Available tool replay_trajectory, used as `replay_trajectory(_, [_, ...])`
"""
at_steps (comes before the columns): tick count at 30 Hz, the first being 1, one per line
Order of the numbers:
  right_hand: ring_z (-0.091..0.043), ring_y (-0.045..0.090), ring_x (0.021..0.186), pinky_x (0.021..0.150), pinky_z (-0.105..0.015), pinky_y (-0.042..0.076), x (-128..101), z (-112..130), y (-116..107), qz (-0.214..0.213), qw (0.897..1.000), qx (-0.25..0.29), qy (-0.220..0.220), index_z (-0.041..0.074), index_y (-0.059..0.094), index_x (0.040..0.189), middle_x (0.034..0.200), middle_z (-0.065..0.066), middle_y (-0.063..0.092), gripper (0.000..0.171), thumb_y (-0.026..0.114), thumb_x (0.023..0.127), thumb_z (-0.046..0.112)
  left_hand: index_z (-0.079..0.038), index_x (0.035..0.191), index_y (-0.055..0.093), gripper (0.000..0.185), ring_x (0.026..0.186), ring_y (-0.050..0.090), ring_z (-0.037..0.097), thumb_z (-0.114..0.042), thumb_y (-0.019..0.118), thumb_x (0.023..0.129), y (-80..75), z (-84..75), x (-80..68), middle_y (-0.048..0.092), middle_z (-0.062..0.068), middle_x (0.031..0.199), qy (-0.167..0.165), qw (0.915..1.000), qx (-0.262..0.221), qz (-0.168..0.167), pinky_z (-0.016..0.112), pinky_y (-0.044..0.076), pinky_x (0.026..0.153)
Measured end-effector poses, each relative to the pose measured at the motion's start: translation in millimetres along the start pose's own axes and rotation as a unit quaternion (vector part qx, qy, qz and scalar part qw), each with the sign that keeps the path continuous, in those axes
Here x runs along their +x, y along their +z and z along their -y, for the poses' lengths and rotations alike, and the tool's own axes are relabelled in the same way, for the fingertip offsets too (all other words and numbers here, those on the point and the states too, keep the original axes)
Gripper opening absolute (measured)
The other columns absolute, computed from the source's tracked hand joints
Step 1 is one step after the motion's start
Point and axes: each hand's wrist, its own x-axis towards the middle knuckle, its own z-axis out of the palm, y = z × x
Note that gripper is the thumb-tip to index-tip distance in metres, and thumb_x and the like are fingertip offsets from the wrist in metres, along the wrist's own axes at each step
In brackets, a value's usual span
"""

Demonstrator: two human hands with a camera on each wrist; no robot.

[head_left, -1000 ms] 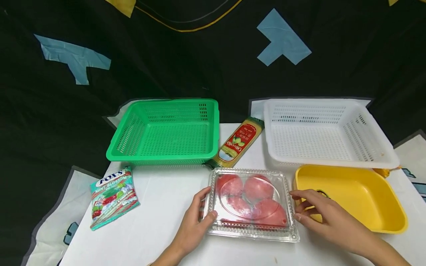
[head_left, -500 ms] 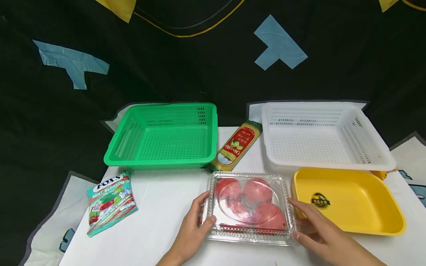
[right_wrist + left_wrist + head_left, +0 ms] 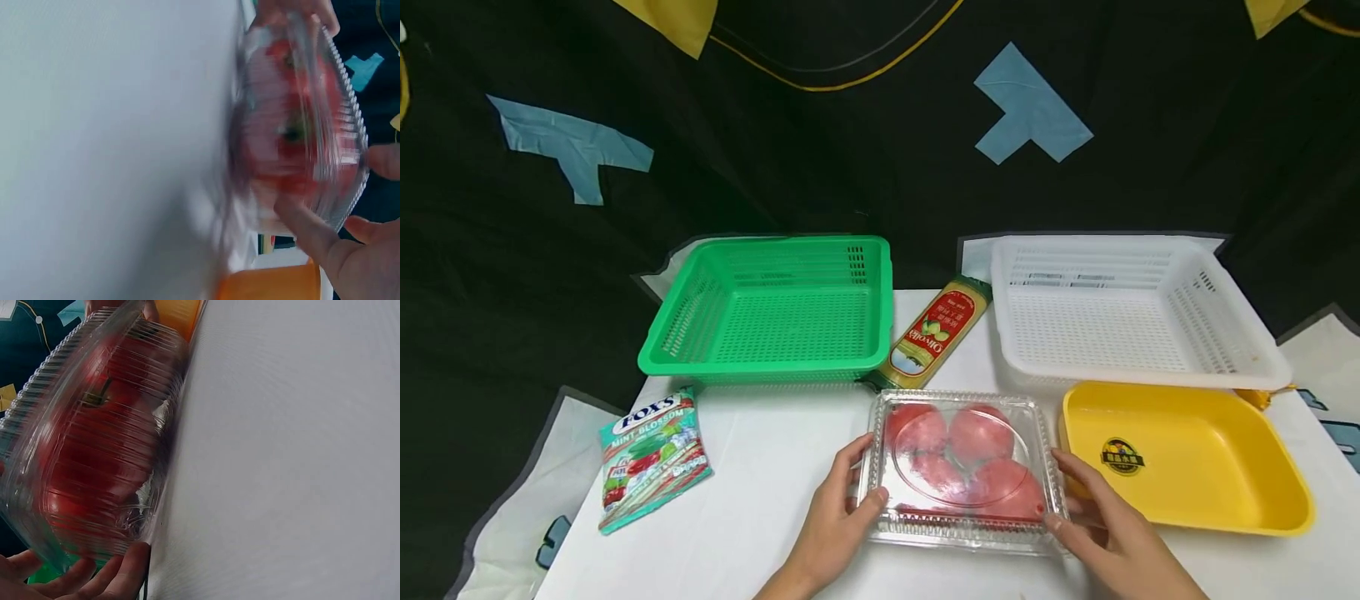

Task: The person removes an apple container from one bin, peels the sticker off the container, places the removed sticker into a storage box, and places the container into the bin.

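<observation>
Gripping the clear plastic clamshell box of red tomatoes (image 3: 964,467) from both ends, the two hands bracket it low in the centre of the head view. The left hand (image 3: 835,512) curls its fingers along the box's left wall with the thumb hooked over the near corner of the ridged lid; the right hand (image 3: 1101,529) mirrors it on the right wall, thumb on the lid's near right corner. A hold at both ends probably suits so wide and flimsy a box, since it keeps the lid shut and the load level. In the left wrist view the fingers (image 3: 103,578) lie under the box's edge against the white table (image 3: 294,450); whether the box rests on the surface or is just clear of it I cannot tell. The right wrist view is blurred, but shows fingers (image 3: 306,228) wrapped on the box's side.

Just right of the box sits a shallow yellow plastic tray (image 3: 1262,508) with a round dark sticker inside. Behind it, toward the right of the frame, stands a white perforated plastic basket (image 3: 1240,354); a green perforated plastic basket (image 3: 700,321) stands at centre left. Between the two baskets a yellow-green olive oil bottle (image 3: 934,333) lies on its side. At lower left lies a green-and-white bag of mint sweets (image 3: 651,454), well apart from the hands. A black cloth with pale blue patches (image 3: 1026,108) hangs behind.
</observation>
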Motion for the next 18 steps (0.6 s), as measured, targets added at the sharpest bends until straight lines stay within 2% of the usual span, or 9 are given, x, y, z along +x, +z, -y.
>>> replay_trajectory(2, [-0.029, 0.053, 0.121, 0.087, -0.036, 0.051, -1, 0, 3, -0.011, 1.0, 0.012, -0.006, 0.036, 0.027, 0.147, 0.15, -0.01, 0.036, 0.072, 0.065, 0.087, 0.05, -0.027, 0.145, 0.034, 0.059, 0.113, 0.051, 0.021, -0.02, 0.06, 0.093, 0.2, 0.2, -0.6, 0.041, 0.004, 0.142, 0.001, 1.0, 0.0, -0.003, 0.032, 0.052, 0.075])
replay_trajectory(5, [-0.032, 0.046, 0.127, 0.092, -0.037, 0.048, -3, -3, 9, -0.022, 0.999, 0.011, -0.044, 0.035, 0.024, 0.15, 0.152, -0.013, 0.032, 0.073, 0.064, 0.089, 0.046, -0.028, 0.145, 0.034, 0.059, 0.113, 0.051, 0.021, -0.02, 0.06, 0.093, 0.4, -0.1, -0.4, 0.042, 0.003, 0.141, 0.0, 1.0, 0.003, -0.005, 0.032, 0.051, 0.075])
replay_trajectory(7, [-0.034, 0.038, 0.132, 0.095, -0.03, 0.044, -2, -6, 13, -0.028, 0.996, 0.013, -0.087, 0.035, 0.019, 0.152, 0.154, -0.015, 0.027, 0.073, 0.062, 0.093, 0.04, -0.028, 0.145, 0.034, 0.058, 0.113, 0.05, 0.021, -0.02, 0.06, 0.093, 0.4, -0.2, -0.2, 0.042, 0.004, 0.141, 0.0, 1.0, 0.004, -0.005, 0.032, 0.051, 0.075])
replay_trajectory(9, [-0.027, 0.028, 0.137, 0.097, -0.02, 0.036, 0, -10, 16, -0.029, 0.991, 0.023, -0.131, 0.033, 0.013, 0.154, 0.157, -0.013, 0.017, 0.074, 0.059, 0.096, 0.034, -0.027, 0.145, 0.033, 0.059, 0.115, 0.05, 0.022, -0.019, 0.06, 0.093, 0.5, -0.4, 0.2, 0.041, 0.005, 0.142, -0.001, 1.0, 0.002, -0.003, 0.032, 0.051, 0.076])
replay_trajectory(11, [-0.024, 0.017, 0.14, 0.096, -0.011, 0.027, 4, -13, 18, -0.031, 0.987, 0.031, -0.155, 0.035, 0.009, 0.154, 0.159, -0.009, 0.007, 0.074, 0.056, 0.098, 0.029, -0.026, 0.145, 0.033, 0.059, 0.115, 0.049, 0.023, -0.019, 0.06, 0.093, 0.6, -0.6, 0.5, 0.04, 0.006, 0.143, -0.002, 1.0, 0.003, 0.0, 0.032, 0.051, 0.076])
replay_trajectory(12, [-0.024, 0.014, 0.14, 0.096, -0.011, 0.025, 5, -14, 19, -0.033, 0.987, 0.03, -0.156, 0.036, 0.008, 0.154, 0.16, -0.007, 0.004, 0.073, 0.055, 0.098, 0.029, -0.026, 0.145, 0.033, 0.059, 0.115, 0.049, 0.023, -0.019, 0.06, 0.093, 0.4, -0.8, 0.7, 0.04, 0.006, 0.143, -0.001, 1.0, 0.002, 0.001, 0.032, 0.051, 0.076])
replay_trajectory(15, [-0.027, 0.019, 0.139, 0.096, -0.014, 0.03, 9, -15, 20, -0.046, 0.988, 0.032, -0.146, 0.038, 0.009, 0.153, 0.16, -0.006, 0.005, 0.072, 0.054, 0.099, 0.031, -0.024, 0.145, 0.034, 0.06, 0.114, 0.05, 0.023, -0.019, 0.061, 0.092, -0.6, -0.5, 0.5, 0.04, 0.005, 0.142, 0.0, 1.0, 0.008, 0.0, 0.031, 0.051, 0.076])
replay_trajectory(18, [-0.033, 0.031, 0.134, 0.096, -0.032, 0.039, 9, -14, 22, -0.067, 0.989, 0.023, -0.127, 0.041, 0.011, 0.152, 0.158, -0.01, 0.015, 0.068, 0.053, 0.099, 0.034, -0.023, 0.144, 0.035, 0.06, 0.112, 0.051, 0.022, -0.017, 0.062, 0.09, -0.8, 0.2, 0.3, 0.041, 0.005, 0.141, 0.004, 0.9999, 0.009, -0.003, 0.031, 0.051, 0.075])
